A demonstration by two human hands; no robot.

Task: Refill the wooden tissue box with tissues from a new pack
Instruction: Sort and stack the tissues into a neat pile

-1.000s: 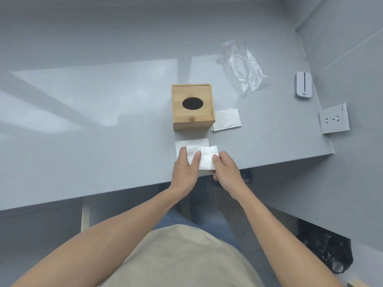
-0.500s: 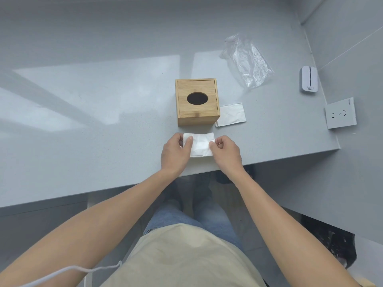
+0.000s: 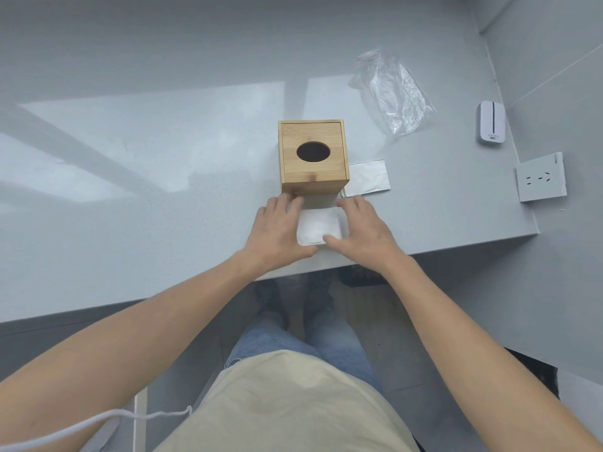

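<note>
The wooden tissue box (image 3: 313,158) stands upright on the grey counter (image 3: 163,190), its oval slot dark and nothing showing through it. Just in front of it lies a small white stack of folded tissues (image 3: 317,225). My left hand (image 3: 279,228) presses against the stack's left side and my right hand (image 3: 362,230) against its right side, thumb on its near corner. Both hands' fingertips reach close to the box's front face. A second flat tissue (image 3: 368,177) lies on the counter to the right of the box.
An empty clear plastic wrapper (image 3: 394,93) lies at the back right. A white device (image 3: 490,123) and a wall socket (image 3: 540,177) sit by the right wall. The counter's front edge runs just below my wrists. A white cable (image 3: 98,422) hangs at bottom left.
Both hands have slid the tissue stack forward from the counter's edge to just in front of the box, and have flattened around its sides.
</note>
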